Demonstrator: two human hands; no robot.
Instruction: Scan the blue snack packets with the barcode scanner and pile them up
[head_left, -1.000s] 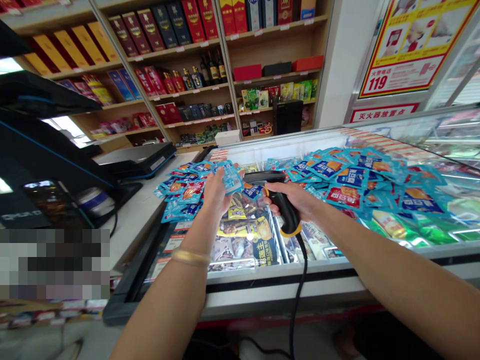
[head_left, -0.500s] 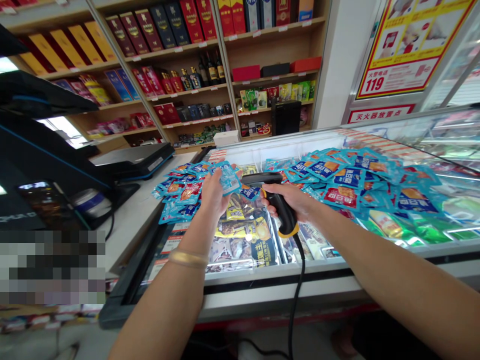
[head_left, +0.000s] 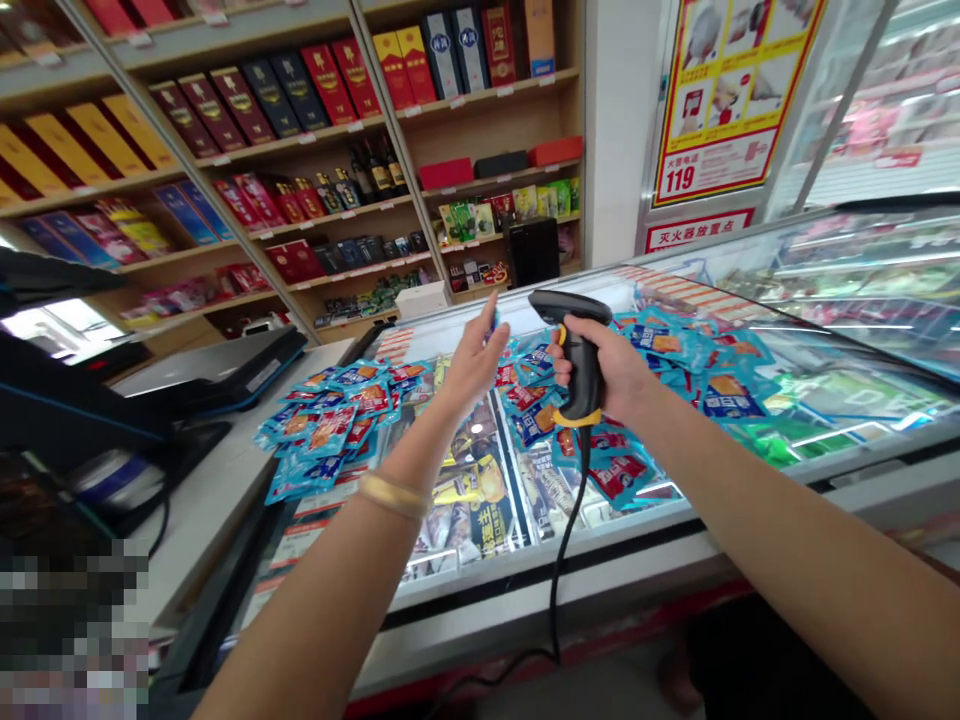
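My left hand (head_left: 474, 358) is raised over the middle of the glass-topped freezer, its back towards me. A narrow blue sliver of a snack packet (head_left: 493, 322) shows edge-on between the thumb and fingers; the rest is hidden. My right hand (head_left: 611, 365) grips a black and yellow barcode scanner (head_left: 581, 370) by its handle, with its head pointing left and its cable hanging down. Blue snack packets (head_left: 322, 420) lie heaped on the freezer's left part. Another spread of blue packets (head_left: 731, 395) lies to the right, partly behind the scanner and my right hand.
Frozen goods (head_left: 480, 490) show through the freezer glass. At left, a counter (head_left: 217, 480) carries a flat scale (head_left: 217, 365) and dark checkout equipment. Shelves (head_left: 315, 130) of boxes and bottles stand behind, with a fire notice (head_left: 739, 90) on the right.
The view has swung to the right. My left hand has moved right and turned, so the packet face no longer shows. The scanner, still in my right hand, is more upright.
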